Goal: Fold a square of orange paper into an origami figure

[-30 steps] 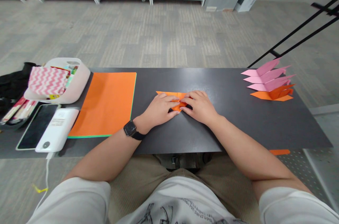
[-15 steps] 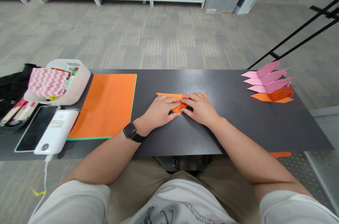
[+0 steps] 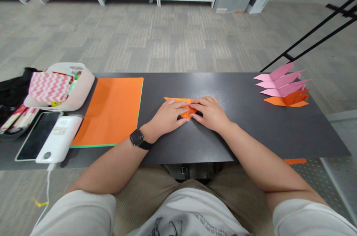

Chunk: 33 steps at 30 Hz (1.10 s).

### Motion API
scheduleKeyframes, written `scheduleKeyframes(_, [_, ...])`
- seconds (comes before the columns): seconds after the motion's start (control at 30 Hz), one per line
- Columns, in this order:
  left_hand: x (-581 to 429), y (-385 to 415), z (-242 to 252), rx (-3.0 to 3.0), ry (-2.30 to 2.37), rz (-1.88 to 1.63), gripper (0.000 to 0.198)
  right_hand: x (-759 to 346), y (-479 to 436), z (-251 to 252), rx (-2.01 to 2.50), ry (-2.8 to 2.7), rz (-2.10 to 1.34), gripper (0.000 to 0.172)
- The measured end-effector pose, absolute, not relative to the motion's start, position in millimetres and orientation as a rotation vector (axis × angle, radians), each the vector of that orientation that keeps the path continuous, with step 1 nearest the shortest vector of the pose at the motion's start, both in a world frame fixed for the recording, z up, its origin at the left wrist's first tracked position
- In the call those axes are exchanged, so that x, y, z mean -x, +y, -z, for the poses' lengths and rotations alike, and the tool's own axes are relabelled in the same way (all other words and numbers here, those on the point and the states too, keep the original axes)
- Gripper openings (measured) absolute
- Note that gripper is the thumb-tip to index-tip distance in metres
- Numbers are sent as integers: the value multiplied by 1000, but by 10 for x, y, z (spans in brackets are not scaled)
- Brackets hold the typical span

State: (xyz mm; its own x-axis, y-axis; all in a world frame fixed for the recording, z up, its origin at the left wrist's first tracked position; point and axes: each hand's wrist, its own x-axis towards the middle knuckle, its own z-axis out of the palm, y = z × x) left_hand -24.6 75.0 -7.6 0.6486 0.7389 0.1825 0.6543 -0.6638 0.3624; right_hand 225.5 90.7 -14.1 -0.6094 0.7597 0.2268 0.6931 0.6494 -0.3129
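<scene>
A small piece of folded orange paper (image 3: 185, 115) lies on the dark table in front of me, its pointed corner sticking out at the far left. My left hand (image 3: 168, 116) rests on its left side, fingers bent and pressing it, with a black watch (image 3: 136, 137) on the wrist. From the right, my right hand (image 3: 211, 114) grips the paper's other side, thumb and fingertips against its creases. Both sets of fingertips nearly meet in the middle. My hands cover much of the paper, so its full shape is hidden.
Orange sheets (image 3: 111, 113) with a green edge below lie left. Beyond them are a white basket (image 3: 86, 87), a phone (image 3: 39, 135) and a white power bank (image 3: 59, 139) with a cable. Several folded paper birds, pink (image 3: 281, 81) and orange (image 3: 290, 100), stand at the right.
</scene>
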Motion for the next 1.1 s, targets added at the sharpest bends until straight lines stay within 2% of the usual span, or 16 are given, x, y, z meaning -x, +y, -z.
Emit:
scheduleKeyframes(0.33, [228, 809, 136, -2527, 1183, -518, 29, -2252, 910, 136, 1178, -2545, -302, 31])
scheduleKeyframes(0.83, [240, 780, 83, -2558, 1203, -435, 39, -2231, 874, 135, 1209, -2542, -270, 32])
scheduleKeyframes(1.1, [236, 758, 29, -2565, 1172, -417, 38, -2228, 858, 133, 1200, -2537, -267, 31])
